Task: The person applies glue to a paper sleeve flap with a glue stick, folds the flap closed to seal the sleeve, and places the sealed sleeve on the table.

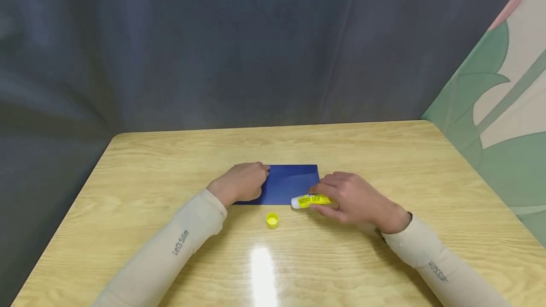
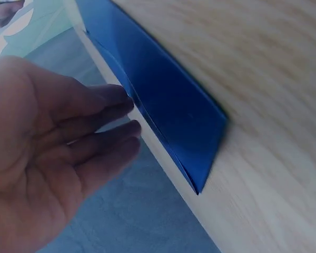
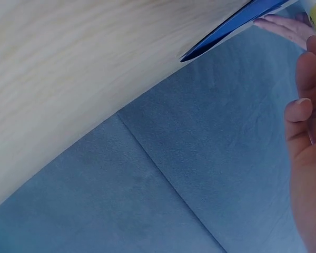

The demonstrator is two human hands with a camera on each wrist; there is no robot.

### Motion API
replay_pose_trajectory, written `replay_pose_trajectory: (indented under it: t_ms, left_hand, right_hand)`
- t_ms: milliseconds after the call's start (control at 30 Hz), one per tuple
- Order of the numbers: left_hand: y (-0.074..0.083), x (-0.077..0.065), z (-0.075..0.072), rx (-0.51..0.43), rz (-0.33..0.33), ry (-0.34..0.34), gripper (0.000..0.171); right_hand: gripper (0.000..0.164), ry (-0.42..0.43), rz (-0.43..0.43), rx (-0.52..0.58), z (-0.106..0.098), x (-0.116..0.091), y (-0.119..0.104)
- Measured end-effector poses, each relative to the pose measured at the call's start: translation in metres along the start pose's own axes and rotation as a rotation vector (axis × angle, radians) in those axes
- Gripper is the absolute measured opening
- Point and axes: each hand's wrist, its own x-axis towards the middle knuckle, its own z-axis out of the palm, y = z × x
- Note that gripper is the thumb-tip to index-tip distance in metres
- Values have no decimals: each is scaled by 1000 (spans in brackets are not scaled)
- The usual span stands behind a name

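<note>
A dark blue sheet of paper (image 1: 286,185), folded like an envelope, lies flat on the table. Over its left part is my left hand (image 1: 245,181), fingertips at the far edge. The left wrist view shows that hand (image 2: 58,137) with loosely bent fingers touching the edge of the blue paper (image 2: 168,100), where a layer stands slightly apart. My right hand (image 1: 351,198) grips a yellow glue stick (image 1: 313,200), its white end pointing left close over the paper's near right edge. Nearer me sits a yellow cap (image 1: 272,220), off the stick.
The pale wood table (image 1: 170,165) ends in a far edge against a dark grey curtain (image 1: 239,51). At the right hangs a cloth with green leaf patterns (image 1: 490,75). Light-coloured sleeves (image 1: 166,245) cover both forearms.
</note>
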Motion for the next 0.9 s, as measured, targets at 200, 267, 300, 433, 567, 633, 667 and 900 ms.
replay_pose_trajectory:
  t_ms: [200, 267, 300, 433, 567, 633, 667, 900]
  left_hand:
    - [-1, 8, 2, -68, 66, -51, 55]
    - [0, 10, 3, -106, 58, -96, 60]
    - [0, 12, 3, -115, 50, -119, 61]
    - [9, 16, 0, -91, 16, -181, 60]
    - [20, 20, -3, -4, -12, -206, 57]
    - [24, 20, -3, 46, -20, -206, 56]
    - [25, 21, -3, 68, -22, -206, 56]
    - [22, 21, 0, 75, -25, -255, 62]
  right_hand:
    - [28, 9, -10, 5, 2, 4, 0]
    - [28, 10, -14, 1, 1, 5, 0]
    - [28, 9, -14, -1, 1, 5, 0]
    - [28, 1, -5, -13, -2, 3, 0]
    - [28, -7, -6, -13, -2, 0, 0]
    - [28, -13, -6, -11, -2, -1, 0]
    - [28, -17, -5, -10, -2, -2, 0]
    - [28, -24, 3, 1, 0, -2, 0]
